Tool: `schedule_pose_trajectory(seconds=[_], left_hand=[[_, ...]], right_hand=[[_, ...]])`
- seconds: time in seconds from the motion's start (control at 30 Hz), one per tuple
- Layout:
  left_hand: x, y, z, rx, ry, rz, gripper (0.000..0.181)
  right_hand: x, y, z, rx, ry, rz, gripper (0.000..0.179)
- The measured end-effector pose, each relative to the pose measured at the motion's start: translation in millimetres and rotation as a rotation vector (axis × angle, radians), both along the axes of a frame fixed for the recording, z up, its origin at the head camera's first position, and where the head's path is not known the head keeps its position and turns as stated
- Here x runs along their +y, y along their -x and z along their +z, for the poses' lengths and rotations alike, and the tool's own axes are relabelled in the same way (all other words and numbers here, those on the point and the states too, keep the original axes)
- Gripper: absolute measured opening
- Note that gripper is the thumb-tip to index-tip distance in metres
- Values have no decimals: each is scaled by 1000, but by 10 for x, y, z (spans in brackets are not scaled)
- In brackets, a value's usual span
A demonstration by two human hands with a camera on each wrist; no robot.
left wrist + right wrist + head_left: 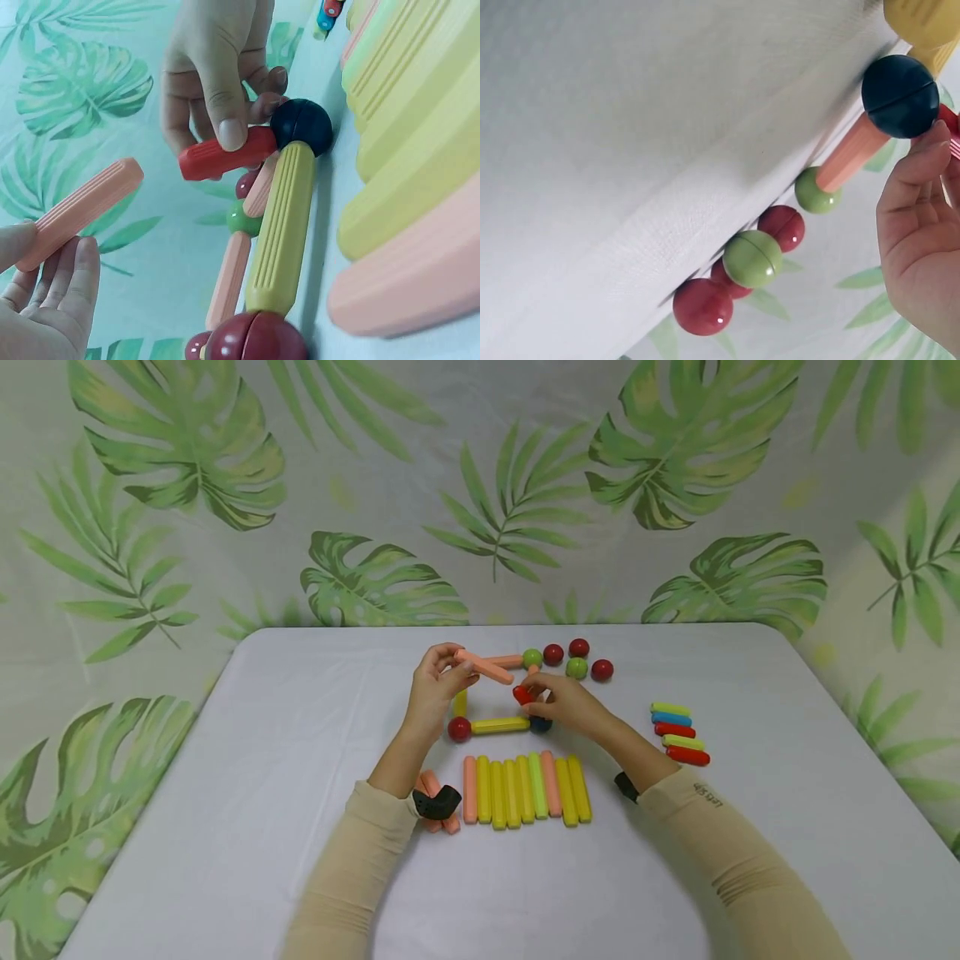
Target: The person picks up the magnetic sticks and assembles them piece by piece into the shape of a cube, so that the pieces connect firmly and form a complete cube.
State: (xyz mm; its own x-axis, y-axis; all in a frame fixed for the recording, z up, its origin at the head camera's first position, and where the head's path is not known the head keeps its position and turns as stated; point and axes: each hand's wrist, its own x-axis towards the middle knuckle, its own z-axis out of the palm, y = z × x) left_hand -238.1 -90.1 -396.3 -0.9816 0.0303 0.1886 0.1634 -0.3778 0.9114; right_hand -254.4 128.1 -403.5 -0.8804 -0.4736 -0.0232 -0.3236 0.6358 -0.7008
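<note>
My left hand (429, 689) pinches a salmon-pink ribbed rod (90, 212) between thumb and fingers, raised above the table. With thumb and fingertips, my right hand (570, 703) grips a short red rod (225, 154), one end right at the dark blue ball (301, 127). That ball is a corner of a four-sided frame lying on the table. A front yellow rod (501, 725) joins it to a dark red ball (460, 729). Further back, a green ball (532, 657) meets pink rods. The frame's back left corner is hidden behind my left hand in the head view.
A row of yellow, pink and green rods (512, 793) lies in front of the frame. Loose pink rods (452, 823) are under my left wrist. Red and green balls (577, 668) sit at back right. Several short coloured rods (675, 730) lie stacked farther right.
</note>
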Motion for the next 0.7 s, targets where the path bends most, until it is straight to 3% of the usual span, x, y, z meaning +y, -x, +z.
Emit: schedule_pose_trajectory(seconds=[0.2, 0.43, 0.7], left_hand=[[90, 8, -24, -5, 64, -30, 32], [119, 27, -37, -4, 70, -59, 33], [129, 94, -26, 35, 148, -25, 35]], right_hand=[[-18, -29, -4, 54, -17, 21, 28], [-28, -37, -11, 60, -14, 24, 25], [-115, -1, 5, 96, 105, -30, 26]])
